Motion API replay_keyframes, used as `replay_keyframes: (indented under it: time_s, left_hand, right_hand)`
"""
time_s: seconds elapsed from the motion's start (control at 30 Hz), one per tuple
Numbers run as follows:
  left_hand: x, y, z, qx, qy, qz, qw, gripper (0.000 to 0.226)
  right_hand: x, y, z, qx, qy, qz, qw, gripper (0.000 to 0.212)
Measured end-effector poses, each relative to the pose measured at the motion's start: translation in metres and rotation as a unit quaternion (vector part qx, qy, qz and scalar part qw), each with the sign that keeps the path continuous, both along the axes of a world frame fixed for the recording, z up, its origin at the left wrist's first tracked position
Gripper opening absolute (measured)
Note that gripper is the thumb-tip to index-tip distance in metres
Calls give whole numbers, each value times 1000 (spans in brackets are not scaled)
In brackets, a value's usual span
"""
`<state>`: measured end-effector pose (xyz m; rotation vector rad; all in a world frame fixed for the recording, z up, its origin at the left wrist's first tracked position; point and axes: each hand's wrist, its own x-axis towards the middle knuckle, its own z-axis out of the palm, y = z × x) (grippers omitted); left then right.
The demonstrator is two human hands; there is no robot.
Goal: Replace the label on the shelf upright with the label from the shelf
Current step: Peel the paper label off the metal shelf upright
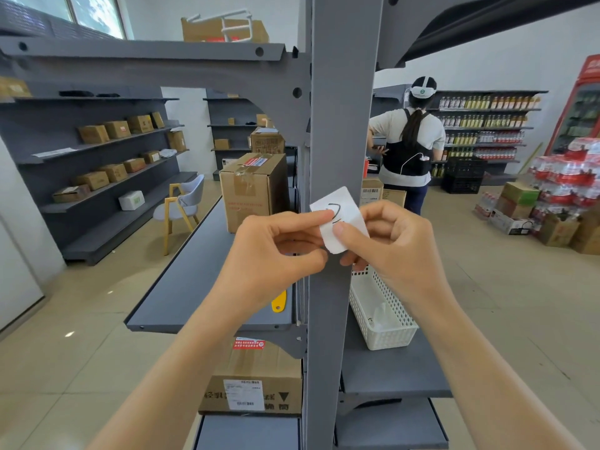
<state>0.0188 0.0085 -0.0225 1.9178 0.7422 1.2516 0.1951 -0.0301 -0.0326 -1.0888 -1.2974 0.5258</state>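
A white label (342, 207) with a black curved mark sits in front of the grey shelf upright (341, 125), tilted. My left hand (276, 254) pinches its left edge between thumb and forefinger. My right hand (386, 241) pinches its lower right part, thumb on the front. Whether the label sticks to the upright or is lifted off it cannot be told. No other label shows on the upright.
A white perforated basket (383, 323) holding a pale item stands on the right shelf (389, 371). A yellow tool (279, 302) and a cardboard box (250, 190) lie on the left shelf (194, 271). A person stands with their back turned, far right, by stocked shelves.
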Motion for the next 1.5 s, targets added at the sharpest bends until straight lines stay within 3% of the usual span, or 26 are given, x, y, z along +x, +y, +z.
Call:
replay_keyframes:
  time_s: [0.3,0.37,0.47,0.53,0.63,0.8,0.87,0.97,1.03,1.27,1.4,1.5]
  left_hand:
    - [-3,-1,-3,-9,5,0,1000,28]
    - [-2,0,-2,-45,-12,-5,999,17]
    - [-1,2,-4,-110,-45,-13,993,25]
    - [-2,1,-8,-85,-37,10,996,11]
    - [-5,0,-14,-83,-37,13,996,33]
    - [-7,-1,-13,-71,-31,39,996,41]
    - [-6,-3,-9,-73,-28,41,996,38]
    - [-4,-5,-4,-37,-4,47,998,33]
    - [-3,-7,-1,-22,-13,40,999,31]
    - [-2,-9,2,-89,-73,-25,993,30]
    - [0,-9,1,-105,-113,-60,986,29]
    - [2,-8,-1,-63,-92,-52,992,27]
  right_hand:
    - [6,-5,-3,49,-159,-77,983,21]
    - [7,-5,-3,40,-143,-63,987,20]
    - [10,-4,-2,18,-121,-39,992,22]
    - [9,-5,-4,18,-128,-31,991,20]
    - [8,-6,-7,20,-145,-72,987,18]
    - [6,-11,-4,78,-193,-172,963,40]
    - [6,-14,-1,131,-252,-176,943,35]
    - [5,-12,0,209,-368,-158,892,9]
    - [8,-8,-1,221,-405,-144,875,14]
    - [19,-12,3,207,-446,-160,856,33]
    - [19,-14,5,204,-464,-168,845,29]
    - [20,-14,2,218,-471,-189,833,20]
